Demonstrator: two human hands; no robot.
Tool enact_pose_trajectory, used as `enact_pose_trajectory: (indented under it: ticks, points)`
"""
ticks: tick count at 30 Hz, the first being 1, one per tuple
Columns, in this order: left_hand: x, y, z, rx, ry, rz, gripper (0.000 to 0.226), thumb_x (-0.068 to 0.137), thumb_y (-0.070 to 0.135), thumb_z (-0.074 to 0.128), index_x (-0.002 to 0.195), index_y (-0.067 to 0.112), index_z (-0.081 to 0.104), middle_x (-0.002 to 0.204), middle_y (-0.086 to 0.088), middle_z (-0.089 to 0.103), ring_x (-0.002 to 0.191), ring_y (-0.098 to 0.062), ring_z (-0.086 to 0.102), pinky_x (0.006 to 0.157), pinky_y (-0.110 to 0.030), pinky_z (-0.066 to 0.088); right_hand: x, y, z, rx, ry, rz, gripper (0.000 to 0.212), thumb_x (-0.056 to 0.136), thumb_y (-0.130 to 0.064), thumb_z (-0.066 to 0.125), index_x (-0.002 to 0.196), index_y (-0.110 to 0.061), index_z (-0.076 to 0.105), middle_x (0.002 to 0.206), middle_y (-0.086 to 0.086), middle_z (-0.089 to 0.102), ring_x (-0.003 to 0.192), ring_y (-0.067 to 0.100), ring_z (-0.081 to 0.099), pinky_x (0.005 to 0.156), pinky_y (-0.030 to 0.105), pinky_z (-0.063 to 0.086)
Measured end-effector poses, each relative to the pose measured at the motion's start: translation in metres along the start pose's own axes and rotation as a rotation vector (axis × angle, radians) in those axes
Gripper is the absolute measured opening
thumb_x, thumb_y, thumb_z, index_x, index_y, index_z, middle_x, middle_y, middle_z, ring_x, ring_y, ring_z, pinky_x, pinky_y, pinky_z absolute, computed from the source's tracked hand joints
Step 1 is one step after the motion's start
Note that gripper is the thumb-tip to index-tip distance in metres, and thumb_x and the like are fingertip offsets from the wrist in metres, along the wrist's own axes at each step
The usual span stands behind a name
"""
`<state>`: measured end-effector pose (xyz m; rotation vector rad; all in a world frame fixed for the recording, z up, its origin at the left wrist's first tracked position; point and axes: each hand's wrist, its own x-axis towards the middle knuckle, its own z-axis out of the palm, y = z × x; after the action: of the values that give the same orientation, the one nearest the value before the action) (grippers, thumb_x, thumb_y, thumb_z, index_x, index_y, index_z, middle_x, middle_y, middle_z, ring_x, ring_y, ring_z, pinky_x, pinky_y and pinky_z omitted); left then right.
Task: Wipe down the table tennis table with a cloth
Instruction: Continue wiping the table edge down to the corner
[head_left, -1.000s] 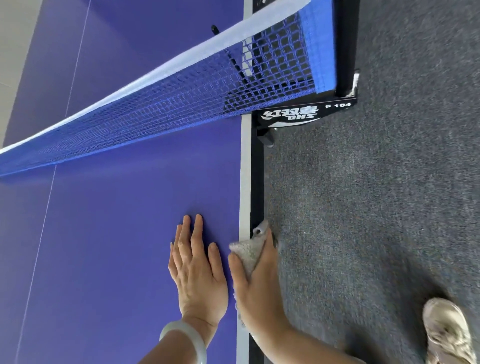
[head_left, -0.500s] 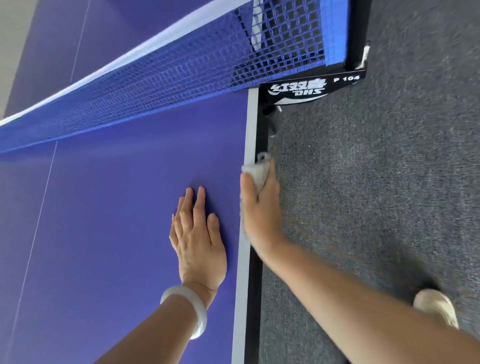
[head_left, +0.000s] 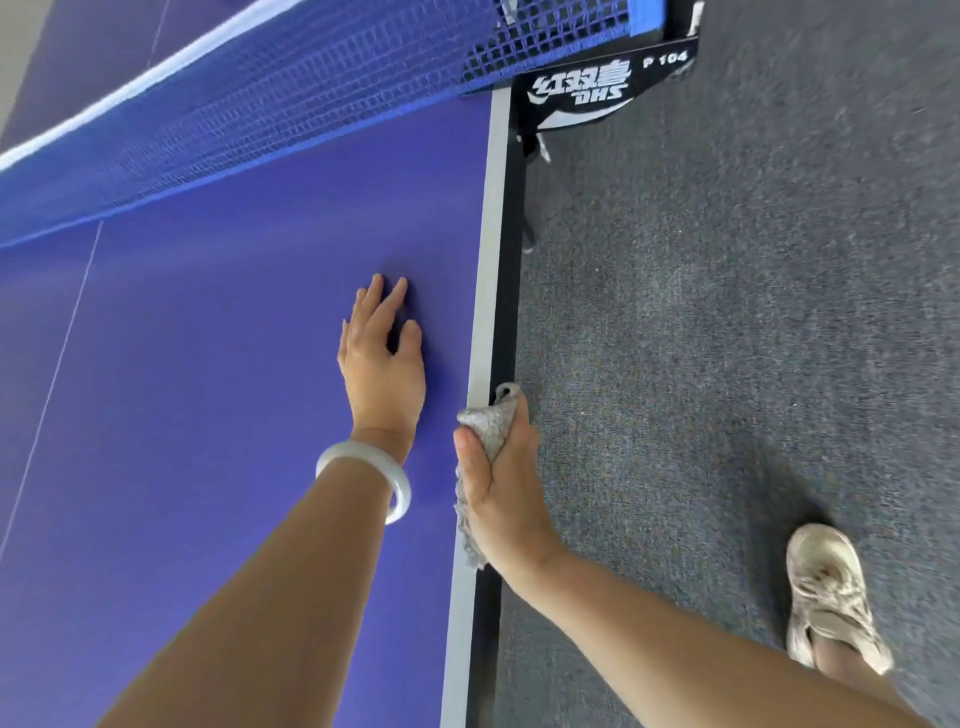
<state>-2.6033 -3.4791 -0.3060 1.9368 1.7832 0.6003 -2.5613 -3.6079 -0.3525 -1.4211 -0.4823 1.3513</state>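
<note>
Gripping cloth, right hand at table edge.

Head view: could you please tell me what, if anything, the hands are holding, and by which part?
The right hand grips the grey cloth round its bunched middle, at the edge of the table; the left hand holds nothing, lying flat on it.

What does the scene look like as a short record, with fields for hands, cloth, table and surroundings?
left hand: flat on the purple table, fingers straight
right hand: grips the cloth at the table's side edge
cloth: grey, bunched, on the white edge line
table: purple top, blue net across it
surroundings: white bangle on left wrist, shoe on grey carpet
</note>
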Motion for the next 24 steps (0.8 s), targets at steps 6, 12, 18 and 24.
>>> enact_pose_trajectory:
  ticks: [6,12,18,24]
  points:
    - [-0.058,-0.014,-0.028,-0.061,-0.09,-0.019,0.045,0.098,0.005,0.047,0.137,0.025,0.055,0.151,0.013,0.041,0.14,-0.005,0.034,0.117,-0.035,0.03,0.001,-0.002,0.0,-0.004,0.03,-0.069,0.064,0.098,-0.037,0.052,0.15,-0.009,0.027,0.135,0.025,0.042,0.105,0.038,0.056,0.091,0.063,0.048]
    - [-0.195,-0.08,-0.075,0.347,-0.206,0.179,0.049,0.105,0.032,0.029,0.154,0.03,0.022,0.163,0.017,0.012,0.149,-0.001,0.007,0.121,-0.038,0.014,-0.001,-0.003,-0.003,-0.061,0.02,-0.072,0.072,0.099,-0.045,0.048,0.156,-0.02,0.012,0.141,0.014,0.033,0.118,0.037,0.054,0.096,0.053,0.049]
    - [-0.225,-0.094,-0.07,0.428,-0.16,0.219,0.055,0.103,0.034,0.011,0.157,0.024,0.013,0.165,0.01,0.005,0.151,-0.008,0.001,0.122,-0.034,0.0,-0.012,0.005,0.01,-0.064,0.159,-0.063,0.073,0.1,-0.047,0.045,0.158,-0.017,0.012,0.146,0.013,0.035,0.127,0.028,0.047,0.099,0.033,0.042]
    - [-0.226,-0.098,-0.071,0.408,-0.154,0.219,0.057,0.1,0.037,0.01,0.156,0.024,0.015,0.163,0.012,0.005,0.15,-0.003,-0.001,0.124,-0.034,0.001,-0.185,0.1,0.04,0.087,0.138,-0.064,0.073,0.093,-0.057,0.045,0.155,-0.029,0.019,0.142,-0.01,0.038,0.128,0.009,0.043,0.108,0.027,0.032]
